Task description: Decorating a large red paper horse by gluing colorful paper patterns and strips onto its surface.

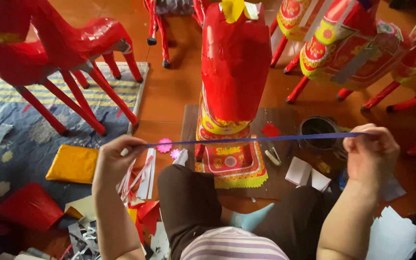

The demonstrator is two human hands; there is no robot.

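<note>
- Fingers (130, 143) of our left hand (114, 161) pinch one end of a thin blue paper strip (256, 139); those of our right hand (371, 154) are clenched on its other end.
- We hold the strip taut and nearly level between the two hands, above our knees and in front of the red paper horse (236, 62).
- That horse stands upright on a dark board (278, 120) on the orange floor (169, 91), with a red and yellow patterned cloth (232, 166) hanging from it and spread at its base.
- Just behind the strip, near our right hand, we see a round dark pot (318, 127).
- White paper squares (306, 174) lie near our right knee.
- Small pink paper flowers (164, 145) lie just beside our left hand.
- At far left, two plain red horses (63, 43) stand on a striped blue rug (30, 125).
- A yellow folded sheet (73, 163) and red paper scraps (30, 207) lie on the rug near our left arm.
- Decorated horses (352, 53) stand at the upper right.
</note>
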